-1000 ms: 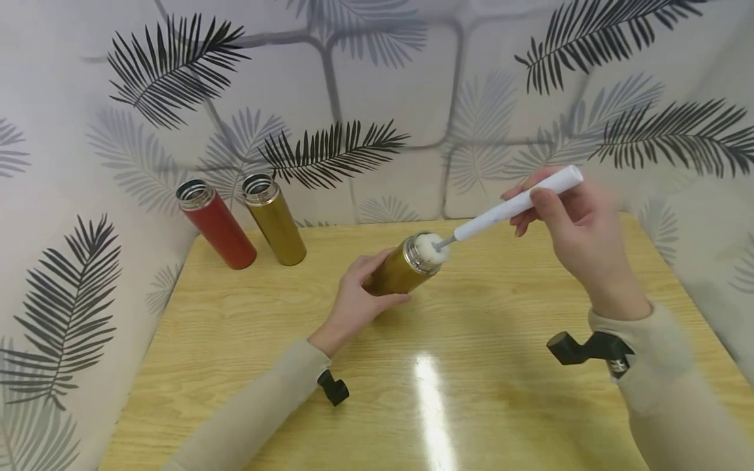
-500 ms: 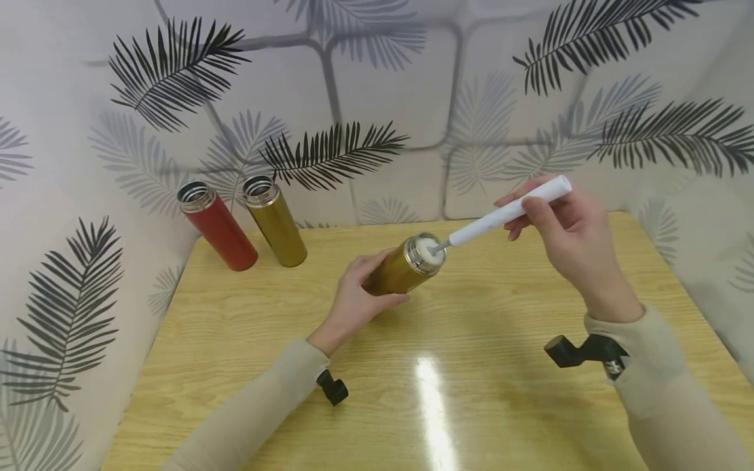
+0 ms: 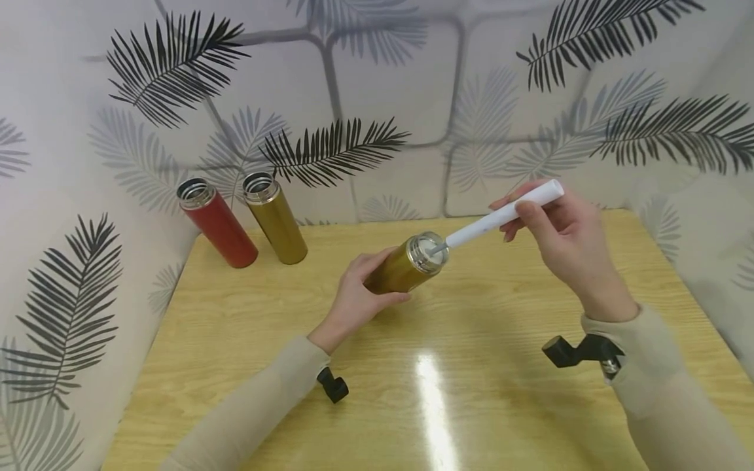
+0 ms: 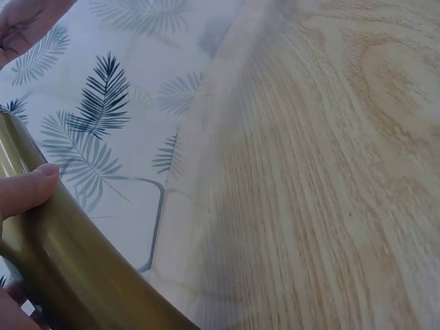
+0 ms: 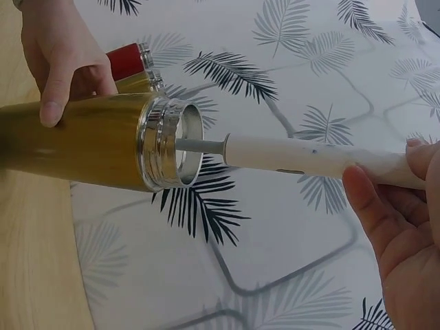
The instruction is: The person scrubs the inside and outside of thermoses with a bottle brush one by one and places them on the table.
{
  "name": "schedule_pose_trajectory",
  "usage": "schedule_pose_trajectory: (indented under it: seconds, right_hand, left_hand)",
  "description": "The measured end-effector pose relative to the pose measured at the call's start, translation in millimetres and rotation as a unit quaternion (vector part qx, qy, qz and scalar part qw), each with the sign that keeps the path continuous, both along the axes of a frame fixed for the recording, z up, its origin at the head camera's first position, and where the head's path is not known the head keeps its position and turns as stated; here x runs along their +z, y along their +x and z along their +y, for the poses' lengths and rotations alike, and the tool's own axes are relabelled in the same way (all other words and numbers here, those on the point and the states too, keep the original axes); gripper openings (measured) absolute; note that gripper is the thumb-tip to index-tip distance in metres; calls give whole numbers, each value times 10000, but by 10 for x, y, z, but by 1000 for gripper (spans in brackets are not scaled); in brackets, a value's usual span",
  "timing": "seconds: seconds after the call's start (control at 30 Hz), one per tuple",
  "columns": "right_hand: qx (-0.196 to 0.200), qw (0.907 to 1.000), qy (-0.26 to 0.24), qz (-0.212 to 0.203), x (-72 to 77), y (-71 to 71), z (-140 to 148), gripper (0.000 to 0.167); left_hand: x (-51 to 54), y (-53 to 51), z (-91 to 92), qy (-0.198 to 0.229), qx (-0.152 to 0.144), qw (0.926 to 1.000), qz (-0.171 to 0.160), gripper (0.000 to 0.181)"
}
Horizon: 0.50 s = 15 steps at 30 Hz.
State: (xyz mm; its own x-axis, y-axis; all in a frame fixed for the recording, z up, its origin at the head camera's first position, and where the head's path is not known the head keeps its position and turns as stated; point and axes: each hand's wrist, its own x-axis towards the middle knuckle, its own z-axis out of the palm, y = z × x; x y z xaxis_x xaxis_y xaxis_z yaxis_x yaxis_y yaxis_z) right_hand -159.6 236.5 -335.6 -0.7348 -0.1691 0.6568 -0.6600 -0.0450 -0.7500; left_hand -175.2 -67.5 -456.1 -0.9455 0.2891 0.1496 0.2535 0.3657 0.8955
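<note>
My left hand [image 3: 360, 297] grips a gold vacuum flask [image 3: 393, 271] around its body, thumb on the near side. The flask is tilted, its open steel mouth turned up to the right. In my right hand [image 3: 568, 245] is the white handle [image 3: 501, 216] of a bottle brush, pinched between thumb and fingers. The brush's grey shaft runs into the flask mouth, and its pale head sits just inside the neck. In the right wrist view, the shaft [image 5: 199, 146] enters the steel neck [image 5: 161, 144]. The left wrist view shows the flask body [image 4: 89, 268] under the left thumb.
A red flask [image 3: 219, 226] and a second gold flask [image 3: 275, 222] stand uncapped at the back left of the wooden table [image 3: 247, 333]. Behind the table is a wall covering [image 3: 389, 98] with a leaf pattern. Light glares off the tabletop in front.
My right hand has moved left and slightly down, pushing the pale brush head from the flask's mouth into its neck. The left hand and its flask have hardly moved.
</note>
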Motion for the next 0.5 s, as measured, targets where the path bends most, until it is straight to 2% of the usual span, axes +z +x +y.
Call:
schedule_pose_trajectory:
  seconds: [0.17,0.27,0.37,0.5]
  right_hand:
    - [13,9991,427,-34,-115,0,-93,14]
    - [-224,9966,782,108,-167,2,-169,14]
    - [-500,9915,1166,299,-187,-11,-220,21]
    - [-729,9830,1611,491,-215,-44,-246,33]
  left_hand:
    - [83,1,63,-27,-82,9999,91,79]
    - [166,-10,140,-55,-189,9997,170,79]
    - [198,-18,176,-108,-224,9994,229,79]
    - [181,-28,166,-94,-182,9995,242,79]
